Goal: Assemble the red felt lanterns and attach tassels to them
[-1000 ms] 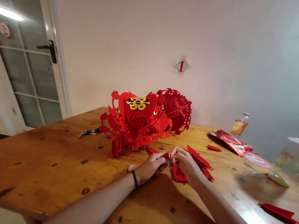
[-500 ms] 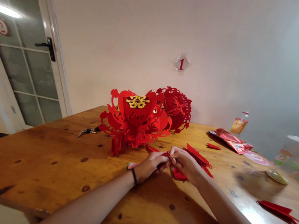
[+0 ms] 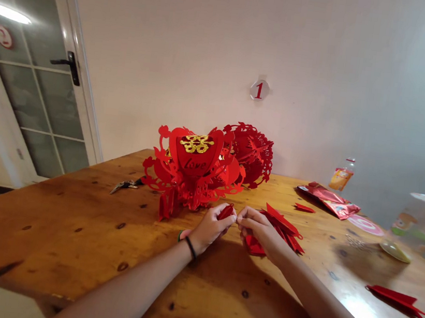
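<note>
My left hand (image 3: 211,227), with a dark band at its wrist, is closed around a small folded red piece (image 3: 226,212) whose looped tip points up. Close beside it, my right hand (image 3: 256,227) pinches with thumb and forefinger near the left fingertips; what sits between them is too small to make out. Behind my hands stands a red cut-out lantern (image 3: 195,167) with a gold emblem and the word "Love". Several flat red pieces (image 3: 284,226) lie in a pile just beyond my right hand.
Keys (image 3: 125,185) lie left of the lantern on the wooden table (image 3: 69,234). A second round red lantern (image 3: 254,154) stands behind. To the right are a red packet (image 3: 327,199), a bottle (image 3: 342,175), a plastic cup (image 3: 423,223), small metal rings (image 3: 358,243) and more red pieces (image 3: 394,296).
The left hand has turned, so the red piece now stands up with its loop on top. A small metal ring visible between the fingers before is now hidden. The fingertips remain close together.
</note>
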{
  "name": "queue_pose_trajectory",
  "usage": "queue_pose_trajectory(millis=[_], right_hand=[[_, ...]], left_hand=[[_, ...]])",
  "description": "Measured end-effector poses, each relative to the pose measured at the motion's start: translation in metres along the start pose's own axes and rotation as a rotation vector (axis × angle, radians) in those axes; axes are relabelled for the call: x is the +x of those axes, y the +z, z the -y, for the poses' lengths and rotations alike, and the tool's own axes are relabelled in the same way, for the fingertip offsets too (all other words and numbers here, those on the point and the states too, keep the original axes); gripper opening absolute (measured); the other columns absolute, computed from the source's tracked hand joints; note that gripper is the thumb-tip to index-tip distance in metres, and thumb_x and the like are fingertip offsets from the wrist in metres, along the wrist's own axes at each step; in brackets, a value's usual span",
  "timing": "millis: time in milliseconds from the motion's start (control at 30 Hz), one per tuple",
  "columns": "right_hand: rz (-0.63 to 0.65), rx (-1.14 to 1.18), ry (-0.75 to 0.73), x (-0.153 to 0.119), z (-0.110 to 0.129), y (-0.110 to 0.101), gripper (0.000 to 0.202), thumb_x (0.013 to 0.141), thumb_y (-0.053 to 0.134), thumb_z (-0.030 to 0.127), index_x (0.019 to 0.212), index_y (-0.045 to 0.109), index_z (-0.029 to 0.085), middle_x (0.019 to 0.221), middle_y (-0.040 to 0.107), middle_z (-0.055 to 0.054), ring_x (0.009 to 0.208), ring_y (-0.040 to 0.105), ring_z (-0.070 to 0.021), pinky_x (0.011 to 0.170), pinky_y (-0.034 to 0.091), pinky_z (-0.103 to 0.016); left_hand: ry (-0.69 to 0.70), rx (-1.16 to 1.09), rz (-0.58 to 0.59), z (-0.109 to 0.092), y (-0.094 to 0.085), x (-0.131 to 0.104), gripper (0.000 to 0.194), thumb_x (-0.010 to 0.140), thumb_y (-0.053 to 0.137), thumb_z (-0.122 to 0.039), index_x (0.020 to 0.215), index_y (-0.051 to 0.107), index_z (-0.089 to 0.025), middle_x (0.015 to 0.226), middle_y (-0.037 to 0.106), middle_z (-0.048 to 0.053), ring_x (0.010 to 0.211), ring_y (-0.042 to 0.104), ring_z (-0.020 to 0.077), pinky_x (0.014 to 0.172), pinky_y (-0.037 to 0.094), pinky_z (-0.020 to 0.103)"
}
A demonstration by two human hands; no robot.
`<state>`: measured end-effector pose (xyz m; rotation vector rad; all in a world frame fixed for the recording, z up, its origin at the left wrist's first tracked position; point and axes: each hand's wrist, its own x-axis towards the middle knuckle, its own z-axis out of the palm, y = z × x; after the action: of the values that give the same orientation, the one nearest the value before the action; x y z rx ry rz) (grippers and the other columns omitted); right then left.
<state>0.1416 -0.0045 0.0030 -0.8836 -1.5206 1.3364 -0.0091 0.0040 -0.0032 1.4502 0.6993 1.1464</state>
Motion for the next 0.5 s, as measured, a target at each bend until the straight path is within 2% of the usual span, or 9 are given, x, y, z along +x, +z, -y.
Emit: queue_pose_trajectory(millis=[233, 500], right_hand=[[-0.066, -0.076, -0.069, 0.0025, -0.0015, -0.0020, 0.012, 0.075, 0.056, 0.028, 0.072, 0.048, 0.019, 0.060, 0.047, 0.006, 0.052, 0.046, -0.0077, 0.050, 0.034, -0.021], [-0.145, -0.296, -0.189, 0.0013, 0.0021, 0.0046, 0.013, 0.077, 0.051, 0.031, 0.072, 0.048, 0.020, 0.056, 0.047, 0.006, 0.053, 0.047, -0.0096, 0.052, 0.036, -0.022]], left_hand=[[0.002, 0.067, -0.009, 0.0056, -0.0039, 0.0054, 0.026, 0.069, 0.059, -0.037, 0.072, 0.047, -0.015, 0.056, 0.036, -0.007, 0.048, 0.029, 0.0054, 0.044, 0.022, 0.020], [-0.006, 0.052, -0.091, 0.0033, -0.0021, 0.0058, 0.021, 0.069, 0.058, -0.034, 0.071, 0.049, -0.016, 0.056, 0.038, -0.007, 0.049, 0.032, 0.0058, 0.046, 0.024, 0.020]])
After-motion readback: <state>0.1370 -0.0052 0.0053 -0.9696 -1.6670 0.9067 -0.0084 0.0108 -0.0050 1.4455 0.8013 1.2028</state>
